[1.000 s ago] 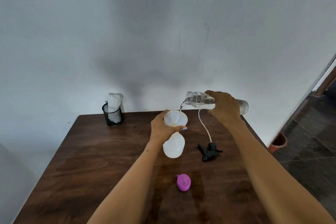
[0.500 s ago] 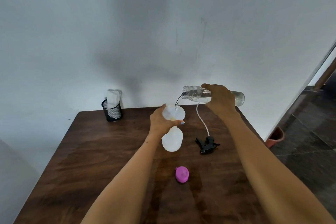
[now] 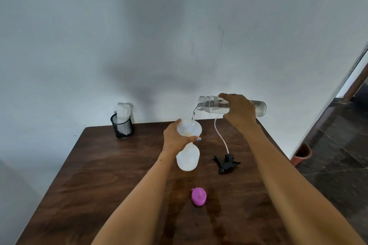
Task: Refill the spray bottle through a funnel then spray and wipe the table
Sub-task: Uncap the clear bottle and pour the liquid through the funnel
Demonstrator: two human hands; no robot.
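A: What's the setting?

B: A pale wall behind a dark wooden table pushed against it; dark tiled floor to the right, with a reddish pot by the table's far right corner.

A: Start at the left.

B: A black mesh cup stands near the back left edge, a white cloth upright in it. Bare wood lies all round it and along the whole left side.

A: And the middle?

B: The white spray bottle stands upright on the table, long axis vertical, neck up. A white funnel sits in its neck, mouth upward. The left hand curls round the neck just below the funnel, thumb on the far side, fingertips toward the viewer.

A: The pouring?

B: The right hand grips a clear water bottle from above, fingers wrapped round it. It lies nearly level in the air, long axis left to right, open mouth pointing left and slightly down above the funnel. A thin stream falls into it.

A: What else?

B: The black sprayer head lies right of the spray bottle, apart from it, its white tube curving toward the back edge. A pink cap lies nearer the viewer, open wood around it.
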